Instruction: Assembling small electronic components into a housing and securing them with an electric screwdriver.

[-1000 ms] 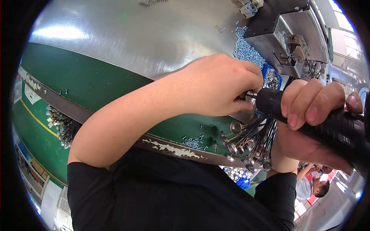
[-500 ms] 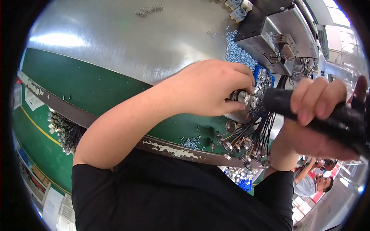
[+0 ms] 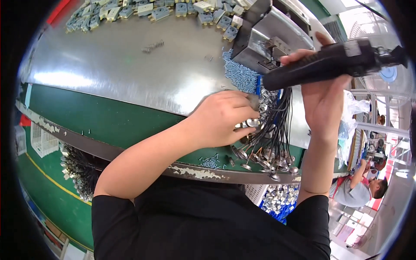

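Note:
My left hand [image 3: 223,117] is closed on a small round shiny metal part [image 3: 250,123], pinched between thumb and fingers above the bench's near side. My right hand [image 3: 323,97] is wrapped round a black power screwdriver [image 3: 310,68], raised at the right and lying roughly level. Its thick rounded end points left, over the parts bin. Right by the left hand, black-wired parts with round metal heads [image 3: 279,160] lie in a bundle. Behind it are a heap of small bluish screws [image 3: 240,73] and a blue bin of small metal pieces [image 3: 267,99].
A metal fixture box [image 3: 268,37] stands at the back right. Grey and cream blocks [image 3: 160,13] line the far edge; loose springs [image 3: 153,46] lie on the steel top. Loose screws [image 3: 211,162] rest on the green strip [image 3: 108,108]. A co-worker [image 3: 357,193] is at the right.
The screwdriver in my right hand has swung up, away from the left hand. My left hand still pinches the metal part. The view has shifted, showing more of the far blocks.

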The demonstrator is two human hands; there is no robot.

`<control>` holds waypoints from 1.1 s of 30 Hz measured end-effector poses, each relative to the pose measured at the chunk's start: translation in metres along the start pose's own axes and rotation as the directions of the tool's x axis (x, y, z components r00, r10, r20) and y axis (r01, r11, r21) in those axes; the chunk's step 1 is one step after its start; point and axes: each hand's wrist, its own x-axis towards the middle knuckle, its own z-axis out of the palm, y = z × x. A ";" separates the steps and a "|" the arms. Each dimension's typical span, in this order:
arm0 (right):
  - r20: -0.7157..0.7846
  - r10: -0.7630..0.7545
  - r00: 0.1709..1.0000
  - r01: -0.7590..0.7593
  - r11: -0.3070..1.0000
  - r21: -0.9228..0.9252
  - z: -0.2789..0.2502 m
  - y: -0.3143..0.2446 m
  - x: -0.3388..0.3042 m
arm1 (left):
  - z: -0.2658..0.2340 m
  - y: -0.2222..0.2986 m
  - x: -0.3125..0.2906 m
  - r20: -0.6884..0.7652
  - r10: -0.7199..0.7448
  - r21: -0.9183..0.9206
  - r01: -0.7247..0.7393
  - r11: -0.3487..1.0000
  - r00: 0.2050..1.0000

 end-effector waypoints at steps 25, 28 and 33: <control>0.167 0.051 0.985 0.107 0.577 -0.809 0.032 0.007 -0.059 | -0.024 0.029 0.023 -0.229 -0.012 0.134 0.044 0.990 0.973; 0.199 0.081 0.977 0.109 0.611 -0.784 0.029 0.004 -0.052 | -0.025 0.031 0.023 -0.252 -0.035 0.152 0.076 0.985 0.967; 0.461 -0.254 0.850 0.525 0.482 -0.702 -0.013 0.018 -0.047 | -0.033 0.036 0.035 -0.210 0.106 0.157 -0.073 0.985 0.972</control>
